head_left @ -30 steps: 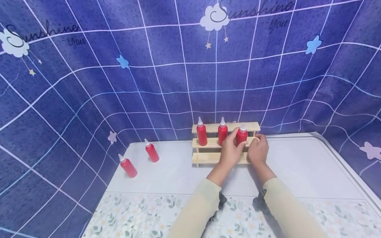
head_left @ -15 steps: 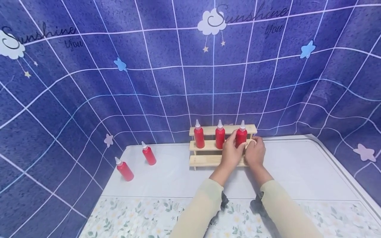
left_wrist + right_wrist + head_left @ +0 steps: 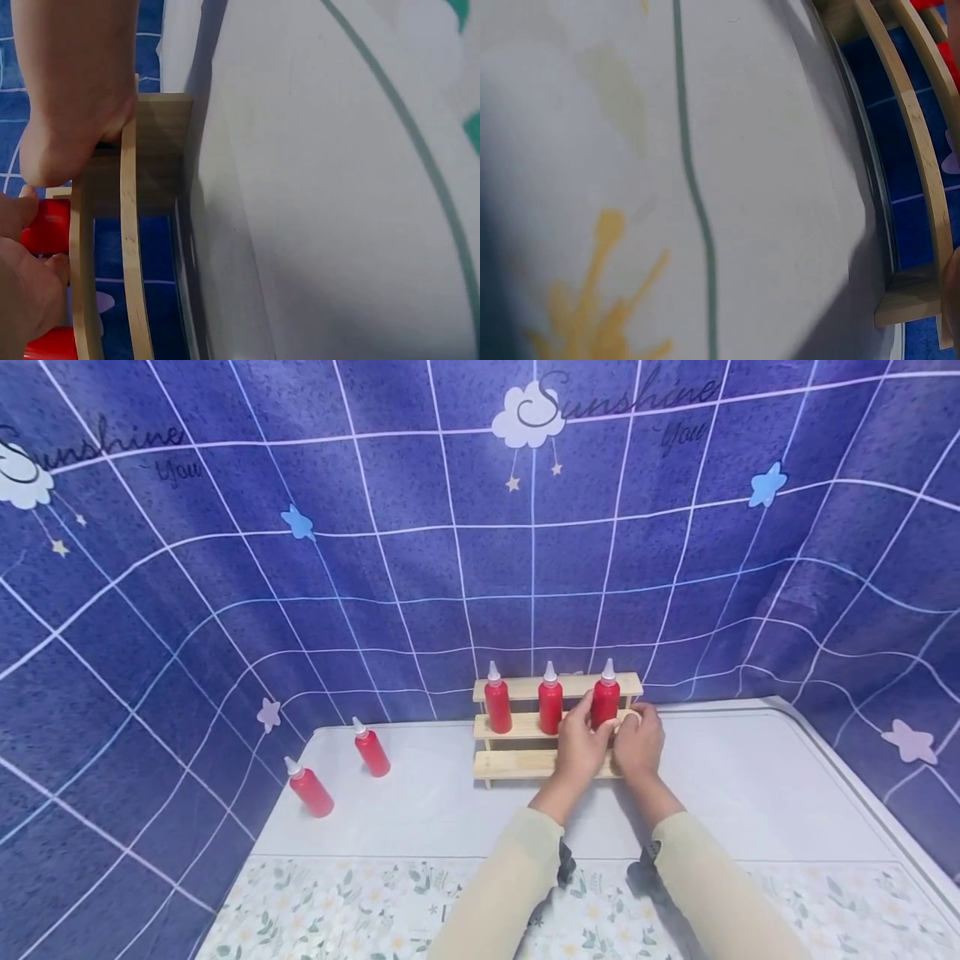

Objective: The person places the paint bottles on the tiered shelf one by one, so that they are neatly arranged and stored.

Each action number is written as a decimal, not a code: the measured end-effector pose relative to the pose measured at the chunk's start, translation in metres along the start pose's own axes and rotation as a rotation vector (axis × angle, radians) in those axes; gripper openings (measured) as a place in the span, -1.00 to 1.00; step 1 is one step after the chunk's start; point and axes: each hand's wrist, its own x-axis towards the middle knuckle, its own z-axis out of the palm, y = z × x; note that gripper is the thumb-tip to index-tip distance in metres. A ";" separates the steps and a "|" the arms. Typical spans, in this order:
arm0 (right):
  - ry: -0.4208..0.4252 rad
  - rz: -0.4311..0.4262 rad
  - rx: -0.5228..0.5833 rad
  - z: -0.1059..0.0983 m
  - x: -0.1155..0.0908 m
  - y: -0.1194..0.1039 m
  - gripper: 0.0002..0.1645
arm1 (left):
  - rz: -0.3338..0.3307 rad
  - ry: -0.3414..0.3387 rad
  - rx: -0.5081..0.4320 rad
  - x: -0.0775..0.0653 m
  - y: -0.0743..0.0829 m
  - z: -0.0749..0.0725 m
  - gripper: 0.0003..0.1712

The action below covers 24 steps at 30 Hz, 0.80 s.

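A red squeeze bottle (image 3: 606, 702) with a white pointed cap stands upright at the right part of the middle step of a three-tier wooden rack (image 3: 517, 766). My left hand (image 3: 581, 747) holds it, fingers at its left side and thumb in front. In the left wrist view the bottle's red body (image 3: 51, 229) shows between those fingers, right at the step. At the rack's right end, my right hand (image 3: 641, 745) grips the rack with curled fingers, partly hiding that end. Two similar red bottles, the left one (image 3: 498, 706) and the middle one (image 3: 551, 706), stand upright on the same step.
Two more red bottles, a nearer one (image 3: 311, 788) and a farther one (image 3: 372, 750), stand on the white tabletop (image 3: 435, 810) at the left. A floral cloth (image 3: 337, 902) covers the table's near part. A blue gridded curtain (image 3: 375, 568) hangs behind the rack.
The bottle in my left hand has gone from leaning toward me to standing upright on the middle step. My right hand has stayed at the rack's end. The head view has shifted slightly.
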 end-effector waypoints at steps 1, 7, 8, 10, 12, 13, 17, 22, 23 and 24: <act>-0.001 0.001 0.003 0.000 0.000 -0.001 -0.49 | -0.001 0.005 0.006 0.000 -0.001 0.000 -0.23; 0.000 -0.004 0.016 0.004 -0.001 -0.002 -0.50 | -0.040 0.010 0.012 0.004 -0.003 -0.001 -0.23; 0.000 -0.008 0.017 0.004 -0.001 -0.002 -0.50 | -0.052 0.010 0.002 0.005 -0.003 -0.002 -0.24; -0.001 -0.014 0.021 0.005 -0.001 -0.002 -0.51 | -0.069 0.013 -0.018 0.006 -0.003 -0.003 -0.25; -0.002 -0.017 0.023 0.006 -0.002 -0.002 -0.51 | -0.080 0.012 -0.041 0.007 -0.003 -0.004 -0.28; -0.001 -0.014 0.020 0.006 -0.002 -0.002 -0.51 | -0.084 0.008 -0.047 0.007 -0.002 -0.005 -0.28; 0.002 -0.006 0.016 0.005 -0.001 -0.001 -0.52 | -0.074 -0.006 -0.061 0.006 -0.003 -0.004 -0.31; 0.006 -0.011 0.008 0.002 0.000 0.000 -0.52 | -0.051 -0.018 -0.082 0.004 -0.003 -0.001 -0.30; 0.007 -0.010 0.006 0.002 0.000 0.000 -0.52 | -0.050 -0.022 -0.086 0.004 -0.003 -0.001 -0.30; 0.008 -0.008 0.004 0.001 0.000 0.000 -0.52 | -0.050 -0.024 -0.091 0.004 -0.003 -0.001 -0.30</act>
